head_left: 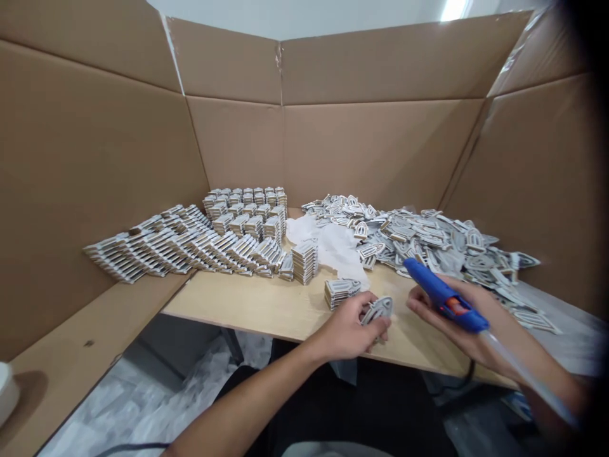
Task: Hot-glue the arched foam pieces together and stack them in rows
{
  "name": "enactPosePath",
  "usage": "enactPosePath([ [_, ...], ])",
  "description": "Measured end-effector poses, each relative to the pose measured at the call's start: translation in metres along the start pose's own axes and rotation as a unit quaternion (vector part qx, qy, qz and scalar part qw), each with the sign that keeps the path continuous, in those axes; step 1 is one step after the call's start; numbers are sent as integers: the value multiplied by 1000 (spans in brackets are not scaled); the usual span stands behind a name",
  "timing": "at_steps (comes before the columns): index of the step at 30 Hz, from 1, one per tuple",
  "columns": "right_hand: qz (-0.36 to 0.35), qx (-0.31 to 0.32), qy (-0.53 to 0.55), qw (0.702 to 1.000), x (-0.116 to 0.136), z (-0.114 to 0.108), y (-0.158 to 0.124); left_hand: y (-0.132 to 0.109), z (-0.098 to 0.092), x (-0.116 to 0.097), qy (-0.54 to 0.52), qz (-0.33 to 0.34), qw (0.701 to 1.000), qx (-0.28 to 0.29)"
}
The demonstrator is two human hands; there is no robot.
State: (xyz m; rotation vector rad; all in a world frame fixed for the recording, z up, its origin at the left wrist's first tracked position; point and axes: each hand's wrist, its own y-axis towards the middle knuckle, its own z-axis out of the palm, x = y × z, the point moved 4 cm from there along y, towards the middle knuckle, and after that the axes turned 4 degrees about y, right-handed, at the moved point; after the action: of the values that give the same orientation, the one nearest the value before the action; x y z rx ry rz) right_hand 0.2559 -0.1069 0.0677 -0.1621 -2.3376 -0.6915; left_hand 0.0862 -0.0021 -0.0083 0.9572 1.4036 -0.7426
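From where I sit, my left hand [347, 330] has its fingers and thumb closed around a grey arched window-shaped piece [379, 309], held over the table [266, 304] near its front edge. My right hand [483, 304] is wrapped about a blue hot glue gun [432, 284], well apart from that piece; a long translucent glue stick [523, 377] juts from the gun's rear toward my forearm, and a dark cable [469, 374] hangs below.

Just beyond my left fingers I have a short stack [335, 295] of similar pieces, with a taller stack [304, 261] behind it to the left. Farther left, leaning rows [166, 247] of pieces slant across the surface, and upright stacks [252, 225] stand in ranks behind them. On the right I see a loose heap [413, 235] of arched pieces, partly beside a crumpled white sheet [337, 247]. Tall cardboard walls [380, 70] surround the work area at the back and both sides
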Motion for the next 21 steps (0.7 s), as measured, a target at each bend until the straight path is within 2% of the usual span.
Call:
enactPosePath([
  [2,3,50,29,998,12,1,-3,1,0,1,-5,-1,1000,-10],
  [6,-5,59,30,998,17,-1,-2,2,1,1,-9,-4,1000,-4],
  [11,-27,-4,-78,997,3,2,3,3,-4,-7,71,69,995,-22],
  [16,-41,-73,-132,988,5,-1,5,4,-4,-7,70,70,995,-2],
  [18,-33,-77,-107,991,10,-3,5,4,-4,-7,60,62,996,1],
  [21,-11,-29,18,999,19,-2,3,5,-3,-6,30,38,999,6],
])
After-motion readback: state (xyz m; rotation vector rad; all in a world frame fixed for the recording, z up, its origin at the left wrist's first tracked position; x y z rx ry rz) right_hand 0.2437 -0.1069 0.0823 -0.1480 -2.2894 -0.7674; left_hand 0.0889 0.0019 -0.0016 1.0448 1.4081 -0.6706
